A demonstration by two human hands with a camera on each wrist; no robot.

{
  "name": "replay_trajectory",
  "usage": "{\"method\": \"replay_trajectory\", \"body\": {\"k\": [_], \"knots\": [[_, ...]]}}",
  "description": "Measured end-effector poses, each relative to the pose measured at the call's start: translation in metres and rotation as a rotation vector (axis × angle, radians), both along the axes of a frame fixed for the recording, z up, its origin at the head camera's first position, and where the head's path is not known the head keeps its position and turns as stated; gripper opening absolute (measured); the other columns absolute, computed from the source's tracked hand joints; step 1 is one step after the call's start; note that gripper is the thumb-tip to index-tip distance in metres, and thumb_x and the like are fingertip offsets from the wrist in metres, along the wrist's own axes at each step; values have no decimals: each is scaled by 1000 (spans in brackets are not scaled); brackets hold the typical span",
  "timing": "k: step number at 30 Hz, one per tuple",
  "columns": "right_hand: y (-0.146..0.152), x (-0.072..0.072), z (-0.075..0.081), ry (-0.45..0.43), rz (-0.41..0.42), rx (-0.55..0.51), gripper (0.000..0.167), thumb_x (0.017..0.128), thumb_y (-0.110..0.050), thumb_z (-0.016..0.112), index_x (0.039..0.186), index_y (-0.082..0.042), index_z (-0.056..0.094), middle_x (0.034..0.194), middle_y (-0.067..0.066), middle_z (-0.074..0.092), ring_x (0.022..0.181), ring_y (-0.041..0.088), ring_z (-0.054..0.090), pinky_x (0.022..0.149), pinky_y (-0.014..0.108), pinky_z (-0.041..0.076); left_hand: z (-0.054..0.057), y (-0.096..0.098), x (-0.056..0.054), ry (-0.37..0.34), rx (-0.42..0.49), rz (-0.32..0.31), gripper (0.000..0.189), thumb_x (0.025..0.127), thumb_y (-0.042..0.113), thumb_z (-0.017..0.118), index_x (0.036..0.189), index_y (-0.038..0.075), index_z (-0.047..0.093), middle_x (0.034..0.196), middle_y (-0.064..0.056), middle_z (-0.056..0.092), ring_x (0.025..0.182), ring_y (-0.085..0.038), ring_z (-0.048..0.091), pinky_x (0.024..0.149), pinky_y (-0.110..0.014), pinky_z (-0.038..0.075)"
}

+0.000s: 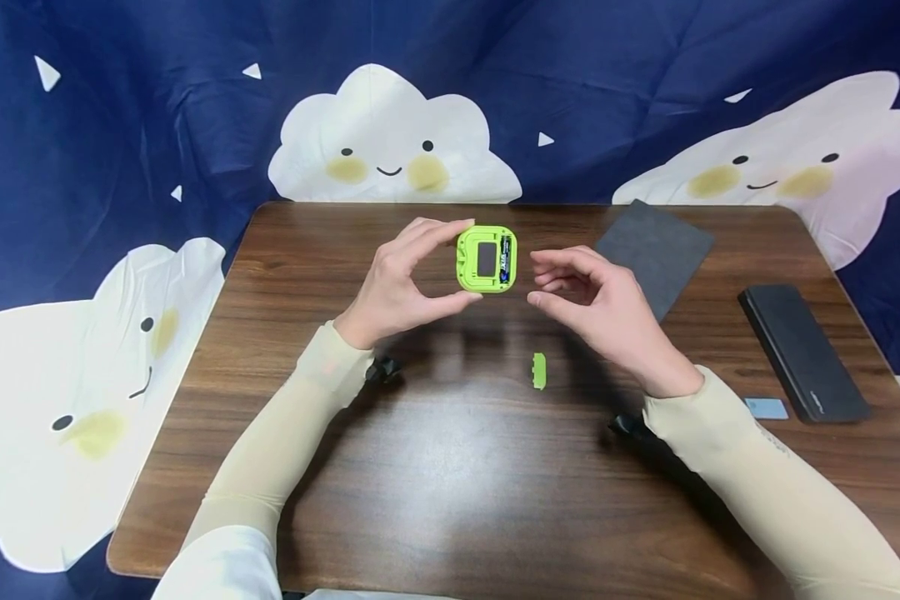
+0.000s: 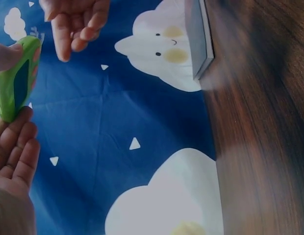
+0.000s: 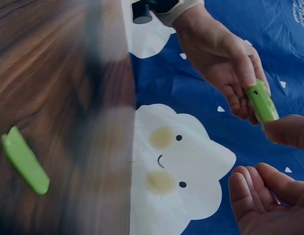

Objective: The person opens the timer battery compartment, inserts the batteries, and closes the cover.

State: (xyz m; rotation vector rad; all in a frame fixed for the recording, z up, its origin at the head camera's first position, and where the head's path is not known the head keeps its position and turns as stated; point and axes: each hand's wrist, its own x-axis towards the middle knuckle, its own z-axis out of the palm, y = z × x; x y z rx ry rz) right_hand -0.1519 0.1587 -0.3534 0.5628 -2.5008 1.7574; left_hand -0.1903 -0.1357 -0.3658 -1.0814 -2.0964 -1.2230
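Note:
My left hand (image 1: 397, 279) holds a small lime-green electronic device (image 1: 465, 267) by its upper and lower edges, between fingers and thumb. The device's back faces the head camera. Its battery compartment lies uncovered, with a dark battery (image 1: 505, 260) seen in the right side. In the left wrist view a dark screen (image 2: 20, 85) shows on the other face. Just right of the device, my right hand (image 1: 615, 308) hovers with relaxed, slightly bent fingers and nothing between them. A green battery cover (image 1: 539, 371) lies on the table below the hands, also seen in the right wrist view.
A brown wooden table (image 1: 420, 483) spans the scene, against a blue cloud-print curtain (image 1: 570, 50). Toward the right lie a dark grey flat sheet or board (image 1: 656, 250), a black oblong case (image 1: 806, 354) and a small light-blue card (image 1: 767, 408).

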Motion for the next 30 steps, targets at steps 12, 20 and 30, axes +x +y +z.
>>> {"method": "replay_trajectory", "body": {"k": [12,20,30], "knots": [[20,10,-20,-24,12,219,46,97,-15,90,140,-16,76,128,0,75,107,0,71,99,10,55,0,-1,-2,30,23,7,79,77,15,102,147,-1,69,129,-13,79,119,-25,70,105,-42,60],[32,14,-46,-69,69,390,49,94,-21,92,139,-10,76,123,10,76,108,25,73,93,19,58,2,0,-4,35,28,5,79,77,15,102,147,-1,69,129,-14,79,119,-25,70,107,-36,59],[32,21,-68,-43,161,609,54,88,-25,97,134,-5,77,116,7,74,104,19,70,92,40,60,0,-1,-3,32,34,5,79,77,15,102,146,-2,69,128,-14,79,118,-25,70,105,-42,60]]}}
